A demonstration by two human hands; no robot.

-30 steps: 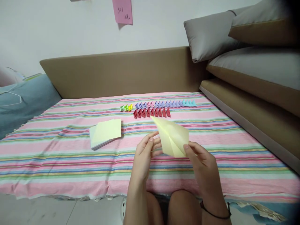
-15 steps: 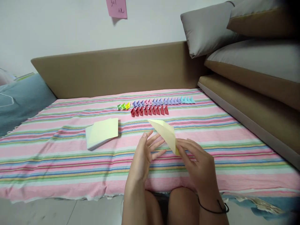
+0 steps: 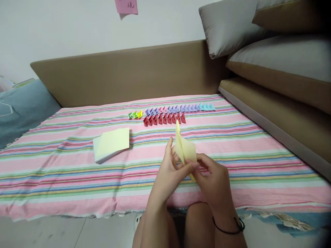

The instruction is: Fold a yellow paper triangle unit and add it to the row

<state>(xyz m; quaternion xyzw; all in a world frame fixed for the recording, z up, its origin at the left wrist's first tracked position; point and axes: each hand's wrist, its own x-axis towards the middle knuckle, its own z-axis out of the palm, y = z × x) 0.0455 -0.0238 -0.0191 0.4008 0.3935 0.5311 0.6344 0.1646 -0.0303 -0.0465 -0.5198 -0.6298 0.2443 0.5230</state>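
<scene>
A pale yellow folded paper (image 3: 184,146) stands nearly on edge above the striped cloth, pinched between both hands. My left hand (image 3: 172,174) grips it from the left with fingers pressed against the fold. My right hand (image 3: 210,177), with a black band at the wrist, holds its lower right part. A stack of pale yellow square sheets (image 3: 111,144) lies on the cloth to the left of my hands. Beyond them sit two rows of small folded paper pieces: a red row (image 3: 164,119) and a longer green, purple and blue row (image 3: 178,110).
The pink striped cloth (image 3: 77,172) covers a low brown couch seat. Brown and grey cushions (image 3: 281,69) are piled at the right. A blue-grey pillow (image 3: 23,106) lies at the left. A pink note (image 3: 126,6) hangs on the wall. My knees are below the hands.
The yellow paper went from spread flat to folded narrow and turned upright. My left hand, open half a second ago, has closed on it again, and both hands came together.
</scene>
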